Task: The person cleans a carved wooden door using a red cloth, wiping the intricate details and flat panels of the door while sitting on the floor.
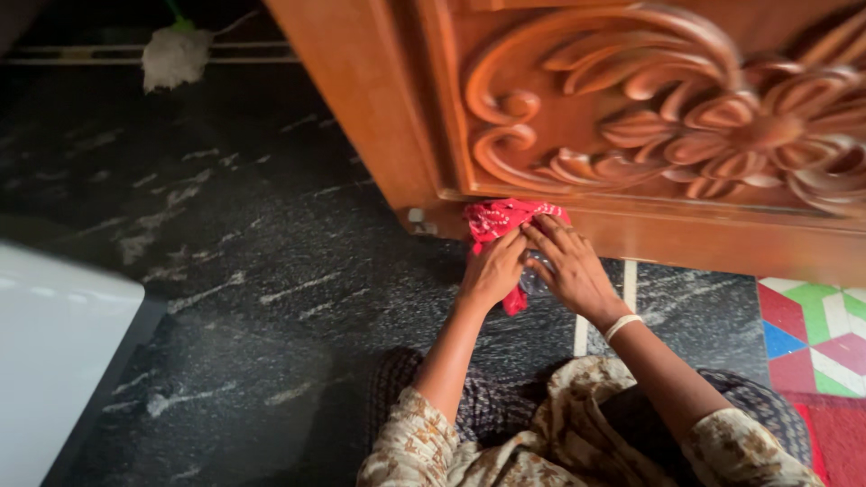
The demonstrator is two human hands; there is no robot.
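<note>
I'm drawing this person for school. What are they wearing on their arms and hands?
Both arms have short, loose sleeves in cream cloth with a brown leafy print, ending near the elbows. The forearms are bare. The right hand has a thin white bangle at the wrist. The left hand wears nothing that shows. No gloves.

Crumpled red patterned cloth [502, 219] against carved door [631, 117]

Dim overall, dark floor [234, 271] soaks up light. Soft daylight from upper right warms the carved wooden door [649, 117], mild sheen on its relief. White object [54, 361] at left blown out, soft. Edges stretched by wide lens; hands slightly motion-blurred, lap in shadow
</note>
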